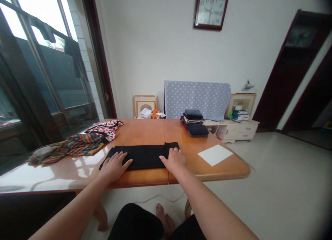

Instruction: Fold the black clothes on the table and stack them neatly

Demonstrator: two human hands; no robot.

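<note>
A black garment (146, 157), folded into a long flat strip, lies along the front part of the wooden table. Its exact kind I cannot make out. My left hand (113, 166) rests flat on the strip's left end, thumb spread away from the fingers. On the right end lies my right hand (175, 160), its thumb out to the left and its fingers over the cloth beside a raised fold. Part of the garment's right edge is hidden under that hand.
The wooden table (145, 131) carries striped and flowered clothes (85, 143) at left. Toward the back right stands a stack of folded clothes (193, 117), and a white paper sheet (215, 155) lies near the right end. Beyond are a dotted cloth (197, 98) and a low white cabinet (238, 131).
</note>
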